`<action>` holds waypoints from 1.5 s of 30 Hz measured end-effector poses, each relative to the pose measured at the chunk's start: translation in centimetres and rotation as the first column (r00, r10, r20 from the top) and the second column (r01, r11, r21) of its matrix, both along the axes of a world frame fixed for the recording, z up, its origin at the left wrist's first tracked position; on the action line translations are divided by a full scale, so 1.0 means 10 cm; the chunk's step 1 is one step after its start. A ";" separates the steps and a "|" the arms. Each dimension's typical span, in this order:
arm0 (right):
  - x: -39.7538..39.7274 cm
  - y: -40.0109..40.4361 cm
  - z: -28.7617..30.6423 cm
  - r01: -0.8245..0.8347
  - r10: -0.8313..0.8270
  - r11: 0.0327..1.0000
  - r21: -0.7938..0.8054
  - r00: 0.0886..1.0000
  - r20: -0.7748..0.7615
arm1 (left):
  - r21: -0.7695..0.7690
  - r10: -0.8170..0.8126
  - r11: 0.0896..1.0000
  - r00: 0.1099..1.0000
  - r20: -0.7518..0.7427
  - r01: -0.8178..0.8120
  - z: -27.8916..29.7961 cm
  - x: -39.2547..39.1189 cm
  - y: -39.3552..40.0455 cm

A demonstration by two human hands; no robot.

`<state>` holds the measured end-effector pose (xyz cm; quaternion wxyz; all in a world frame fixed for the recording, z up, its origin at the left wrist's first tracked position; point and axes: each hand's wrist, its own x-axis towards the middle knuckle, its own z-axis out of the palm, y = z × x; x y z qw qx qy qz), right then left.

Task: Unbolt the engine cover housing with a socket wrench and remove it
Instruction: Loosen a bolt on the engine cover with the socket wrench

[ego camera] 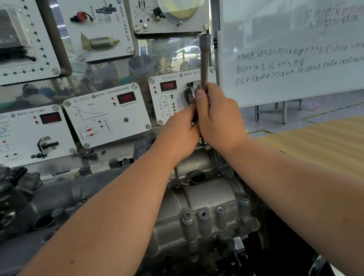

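Observation:
The grey cast engine cover housing (208, 204) lies below my arms, with bolts (188, 217) along its near edge and a round hole on top. Above its far end I hold a long metal socket wrench (205, 60) upright. My right hand (218, 119) grips the lower part of the tool, thumb up along it. My left hand (180, 133) grips it just below and to the left, pressed against the right hand. The tool's lower end is hidden behind my hands.
A training board with white sensor panels (106, 115) stands right behind the engine. A whiteboard (301, 29) with handwriting fills the upper right. A yellowish ribbed sheet (340, 151) lies to the right. Dark engine parts (12, 206) sit at the left.

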<state>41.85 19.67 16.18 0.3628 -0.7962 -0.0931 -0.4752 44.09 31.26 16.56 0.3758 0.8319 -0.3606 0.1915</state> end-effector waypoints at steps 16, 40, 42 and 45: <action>-0.01 -0.01 0.01 0.009 -0.010 1.000 0.029 1.000 0.011 | 0.006 0.014 1.000 1.000 0.018 -0.014 -0.01 -0.01 -0.02; 0.01 0.01 -0.01 -0.015 0.016 0.999 -0.043 1.000 0.024 | -0.018 0.102 0.995 0.994 0.044 -0.102 -0.01 0.00 0.00; 0.01 0.01 -0.01 -0.008 0.009 1.000 -0.030 1.000 0.015 | 0.003 0.060 0.998 0.998 0.027 -0.060 -0.01 -0.03 0.00; 0.00 0.00 0.00 -0.015 0.015 1.000 0.006 1.000 -0.005 | 0.031 0.051 0.998 0.999 0.012 -0.051 0.00 -0.04 -0.01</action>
